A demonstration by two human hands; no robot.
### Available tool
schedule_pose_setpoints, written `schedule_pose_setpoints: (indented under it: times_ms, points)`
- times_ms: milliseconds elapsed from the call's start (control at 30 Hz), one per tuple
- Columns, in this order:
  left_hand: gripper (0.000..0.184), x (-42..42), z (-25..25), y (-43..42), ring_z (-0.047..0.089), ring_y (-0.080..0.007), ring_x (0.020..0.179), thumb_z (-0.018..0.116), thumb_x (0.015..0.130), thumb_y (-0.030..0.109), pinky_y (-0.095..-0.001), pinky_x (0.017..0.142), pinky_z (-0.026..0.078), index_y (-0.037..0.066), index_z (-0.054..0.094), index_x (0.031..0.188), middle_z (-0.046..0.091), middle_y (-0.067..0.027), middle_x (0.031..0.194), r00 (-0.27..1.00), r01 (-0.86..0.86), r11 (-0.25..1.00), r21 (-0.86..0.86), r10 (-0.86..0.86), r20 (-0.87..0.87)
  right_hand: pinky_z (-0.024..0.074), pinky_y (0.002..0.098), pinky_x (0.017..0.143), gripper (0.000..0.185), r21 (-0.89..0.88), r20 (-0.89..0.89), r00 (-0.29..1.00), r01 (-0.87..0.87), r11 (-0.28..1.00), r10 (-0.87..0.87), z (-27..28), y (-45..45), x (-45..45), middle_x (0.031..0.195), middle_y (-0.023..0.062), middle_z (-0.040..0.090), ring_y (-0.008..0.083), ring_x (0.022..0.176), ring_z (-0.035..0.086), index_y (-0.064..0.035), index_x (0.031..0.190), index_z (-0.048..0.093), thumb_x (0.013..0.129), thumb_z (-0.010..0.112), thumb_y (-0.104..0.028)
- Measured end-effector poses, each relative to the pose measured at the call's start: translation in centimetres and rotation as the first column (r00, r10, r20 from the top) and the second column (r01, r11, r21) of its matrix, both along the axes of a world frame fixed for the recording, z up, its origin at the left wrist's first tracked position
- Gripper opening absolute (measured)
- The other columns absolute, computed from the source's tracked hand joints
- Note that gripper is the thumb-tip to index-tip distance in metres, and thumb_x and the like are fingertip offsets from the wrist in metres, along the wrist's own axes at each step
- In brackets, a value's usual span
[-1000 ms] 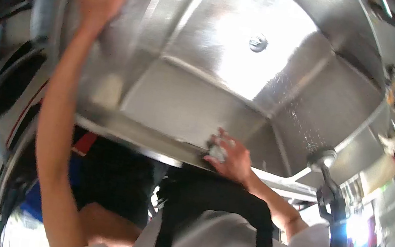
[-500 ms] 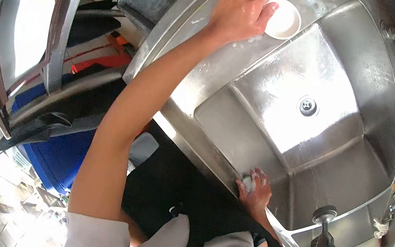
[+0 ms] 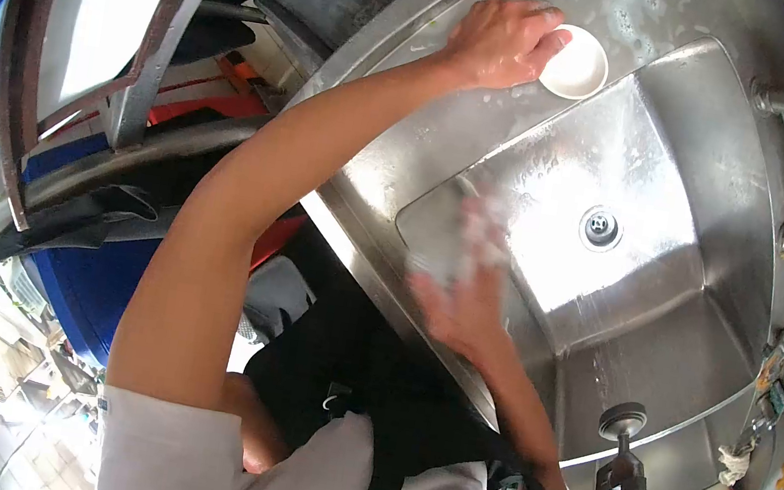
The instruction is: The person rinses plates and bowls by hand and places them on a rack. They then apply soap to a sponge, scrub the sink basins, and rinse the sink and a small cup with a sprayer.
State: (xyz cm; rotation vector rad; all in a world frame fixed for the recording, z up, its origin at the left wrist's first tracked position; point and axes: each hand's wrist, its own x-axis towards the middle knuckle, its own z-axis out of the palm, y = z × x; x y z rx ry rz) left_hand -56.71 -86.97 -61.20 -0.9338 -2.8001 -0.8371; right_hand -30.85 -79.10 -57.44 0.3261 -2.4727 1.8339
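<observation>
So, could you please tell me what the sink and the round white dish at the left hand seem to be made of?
The sink looks like satin-finished stainless steel: grey, with glare and soft reflections. The white dish at the left hand looks smooth, probably ceramic, though its plain white could be plastic.

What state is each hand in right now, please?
Left hand: closed on the white bowl.
Right hand: blurred; whether open or holding anything can't be told.

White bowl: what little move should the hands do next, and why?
Perhaps bring the right hand up to the white bowl. The left hand holds its edge beside the basin, while the right hand, blurred and looking sudsy, is apart from the bowl.
</observation>
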Motion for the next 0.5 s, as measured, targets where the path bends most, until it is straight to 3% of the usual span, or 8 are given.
schedule_pose_setpoints:
  times_ms: [67, 167, 233, 267, 300, 367, 433, 500]
  points:
    - [0.029, 0.1, 0.2, -0.3, 0.063, -0.0359, 0.077, 0.053, 0.093, 0.029, -0.0456, 0.067, 0.049, 0.002, 0.062, 0.092, 0.065, -0.0139, 0.087, 0.999, 0.01, 1.0, -0.005, -0.01, -0.04, 0.0236, 0.0592, 0.108, 0.057, 0.282, 0.076, 0.932, -0.362, 0.889, 0.355, 0.7, -4.3, -2.4, 0.144, 0.0262, 0.033, 0.0427, 0.136, 0.03, 0.0015, 0.133, 0.044, 0.088, 0.055, -0.031]
    - [0.025, 0.0, -0.5, 0.3, 0.062, -0.0365, 0.075, 0.053, 0.092, 0.027, -0.047, 0.066, 0.05, 0.004, 0.062, 0.093, 0.064, -0.0137, 0.088, 0.999, 0.026, 1.0, -0.008, -0.026, -0.047, 0.0317, 0.0477, 0.109, 0.041, 0.458, -0.147, 0.963, -0.136, 0.878, 0.227, -3.8, -9.2, -2.4, 0.136, 0.0182, 0.048, 0.0365, 0.13, 0.04, 0.0001, 0.118, 0.059, 0.086, 0.05, -0.025]
    - [0.022, -0.1, 0.1, 0.4, 0.063, -0.0366, 0.078, 0.053, 0.092, 0.025, -0.0465, 0.068, 0.051, 0.005, 0.062, 0.095, 0.063, -0.0141, 0.089, 0.999, 0.041, 0.997, -0.07, -0.039, 0.021, 0.0322, 0.0517, 0.106, 0.037, 0.477, -0.044, 0.969, -0.193, 0.858, 0.243, -4.5, -11.2, -4.6, 0.134, 0.0113, 0.052, 0.0344, 0.129, 0.043, -0.0108, 0.118, 0.062, 0.09, 0.046, -0.029]
    - [0.024, -0.1, -0.2, 0.5, 0.062, -0.0371, 0.081, 0.052, 0.092, 0.025, -0.0464, 0.07, 0.05, 0.003, 0.061, 0.097, 0.063, -0.0152, 0.092, 1.0, 0.031, 0.999, -0.042, -0.031, 0.004, 0.0318, 0.0506, 0.107, 0.04, 0.336, 0.295, 0.85, -0.519, 0.786, 0.436, -2.6, -11.5, -7.4, 0.134, 0.016, 0.051, 0.0358, 0.127, 0.043, -0.006, 0.12, 0.06, 0.087, 0.048, -0.026]
    - [0.026, -0.2, 0.1, 0.6, 0.062, -0.0377, 0.082, 0.052, 0.093, 0.024, -0.047, 0.069, 0.05, 0.001, 0.061, 0.099, 0.063, -0.0161, 0.093, 0.999, 0.044, 0.998, -0.041, -0.044, -0.006, 0.0315, 0.0495, 0.108, 0.043, 0.088, 0.556, 0.59, -0.742, 0.665, 0.586, -0.8, -11.2, -11.0, 0.134, 0.0206, 0.05, 0.0372, 0.125, 0.044, -0.0013, 0.121, 0.058, 0.085, 0.051, -0.024]
    - [0.026, 0.3, 0.9, 0.5, 0.062, -0.0389, 0.081, 0.051, 0.094, 0.025, -0.0478, 0.07, 0.049, 0.001, 0.061, 0.099, 0.063, -0.0181, 0.093, 0.999, 0.024, 0.994, -0.109, -0.02, 0.036, 0.0267, 0.0507, 0.11, 0.047, 0.169, -0.011, 0.977, -0.21, 0.963, 0.215, -4.4, -15.7, -7.2, 0.134, 0.022, 0.049, 0.0384, 0.127, 0.041, -0.0019, 0.124, 0.056, 0.084, 0.051, -0.023]
    - [0.028, 0.2, 0.8, 0.7, 0.061, -0.0409, 0.082, 0.05, 0.094, 0.027, -0.0483, 0.07, 0.049, 0.0, 0.06, 0.096, 0.063, -0.0189, 0.092, 0.999, 0.045, 0.996, -0.071, -0.046, -0.016, 0.0227, 0.0515, 0.113, 0.048, 0.548, -0.018, 0.98, -0.157, 0.821, 0.2, -0.4, -11.8, -4.4, 0.137, 0.0204, 0.046, 0.0387, 0.132, 0.037, -0.0036, 0.127, 0.054, 0.084, 0.051, -0.024]
    - [0.027, 0.1, 0.5, 0.6, 0.061, -0.0412, 0.08, 0.05, 0.094, 0.026, -0.0491, 0.069, 0.048, 0.001, 0.061, 0.094, 0.063, -0.0192, 0.091, 0.998, 0.048, 0.997, -0.055, -0.05, -0.038, 0.0199, 0.0512, 0.114, 0.051, 0.611, -0.028, 0.978, -0.148, 0.778, 0.209, -0.2, -7.4, 0.0, 0.141, 0.0199, 0.042, 0.0381, 0.136, 0.033, -0.0041, 0.129, 0.052, 0.084, 0.051, -0.026]
